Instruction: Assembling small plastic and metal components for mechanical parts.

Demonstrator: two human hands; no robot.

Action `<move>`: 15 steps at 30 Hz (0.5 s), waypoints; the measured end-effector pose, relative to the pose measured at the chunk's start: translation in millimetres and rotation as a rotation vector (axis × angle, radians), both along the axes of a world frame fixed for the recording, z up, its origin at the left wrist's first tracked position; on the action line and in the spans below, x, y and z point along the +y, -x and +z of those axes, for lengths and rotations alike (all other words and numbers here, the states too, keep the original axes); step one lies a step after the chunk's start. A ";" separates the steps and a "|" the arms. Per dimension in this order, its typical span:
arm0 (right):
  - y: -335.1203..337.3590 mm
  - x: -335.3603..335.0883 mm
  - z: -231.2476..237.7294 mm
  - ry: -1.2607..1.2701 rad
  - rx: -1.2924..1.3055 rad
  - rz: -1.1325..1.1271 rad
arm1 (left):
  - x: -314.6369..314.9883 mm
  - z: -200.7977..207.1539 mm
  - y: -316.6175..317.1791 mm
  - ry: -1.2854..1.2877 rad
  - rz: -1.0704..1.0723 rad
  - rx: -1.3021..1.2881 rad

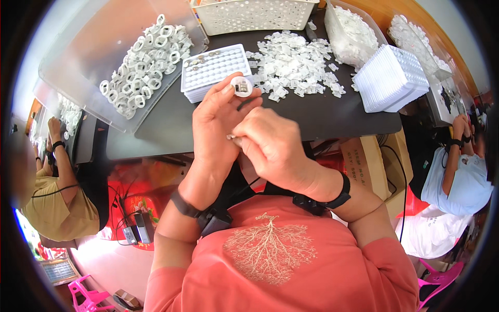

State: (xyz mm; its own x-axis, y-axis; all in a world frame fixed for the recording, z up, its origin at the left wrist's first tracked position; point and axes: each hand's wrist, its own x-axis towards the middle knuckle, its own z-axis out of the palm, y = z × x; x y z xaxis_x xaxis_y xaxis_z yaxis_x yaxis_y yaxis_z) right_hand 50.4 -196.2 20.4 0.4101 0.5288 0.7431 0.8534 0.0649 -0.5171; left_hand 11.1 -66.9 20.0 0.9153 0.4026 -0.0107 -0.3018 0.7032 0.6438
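Observation:
Between the thumb and fingers of my left hand [212, 122] is a small round white plastic housing [241, 87], with a dark and metallic inside facing up. My right hand [273, 140] is closed in a pinch just below and to the right of it. A tiny pale piece [231, 137] pokes out at its fingertips, too small to name. Just behind my left hand stands a stack of white dimpled trays [213, 74], the top one carrying several small round metallic pieces [197, 61] at its far left. A heap of small translucent white plastic parts [293, 62] lies behind my right hand.
On the dark table [332, 117], a clear bin [73, 83] of white ring-shaped parts stands left. A white perforated basket [254, 20] is at the back. White stacked trays [390, 80] and a bag of parts [353, 39] stand right. Co-workers sit on both sides; a cardboard box [364, 161] is below.

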 end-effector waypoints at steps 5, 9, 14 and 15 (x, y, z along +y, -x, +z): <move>-3.3 1.2 1.8 0.066 0.263 0.267 | 12.8 -7.0 4.3 0.108 -0.074 0.003; -2.3 4.0 3.1 0.138 0.341 0.324 | 14.0 -5.1 5.8 0.121 -0.120 -0.040; -0.5 7.8 4.5 0.131 0.139 0.266 | 16.5 -4.9 8.6 0.148 -0.091 -0.025; -1.3 8.2 4.1 0.132 0.138 0.266 | 16.2 -6.5 8.7 0.150 -0.091 -0.027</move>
